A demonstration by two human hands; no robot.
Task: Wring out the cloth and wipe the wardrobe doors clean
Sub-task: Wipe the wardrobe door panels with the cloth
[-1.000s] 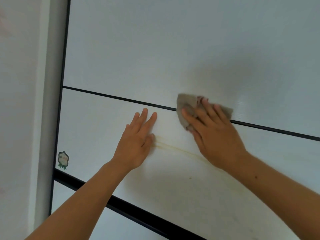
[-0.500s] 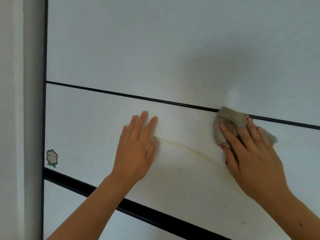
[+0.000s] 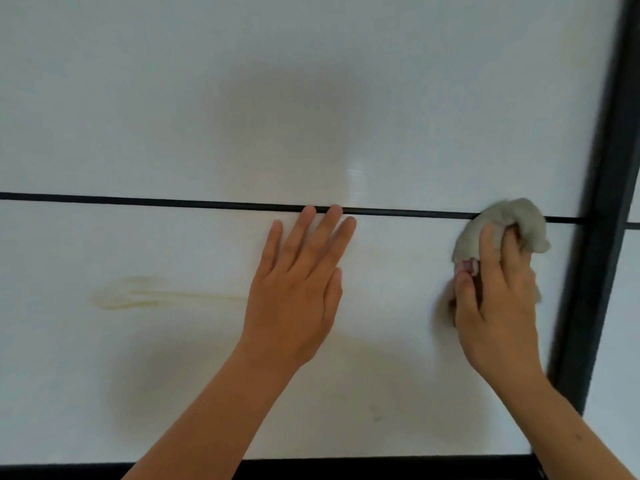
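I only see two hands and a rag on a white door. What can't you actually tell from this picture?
- Head view: much of the cloth is hidden inside the right hand, which is motion-blurred.
- The yellowish streak reaches the left hand; whether it continues beneath is hidden.
- The wardrobe door is cut off by the picture's top and left edges.
- Whether the cloth is damp: not visible.

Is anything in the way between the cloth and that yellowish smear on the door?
Yes. The left hand lies flat on the door panel, directly between the cloth, gripped in the right hand near the dark frame, and the yellowish smear.
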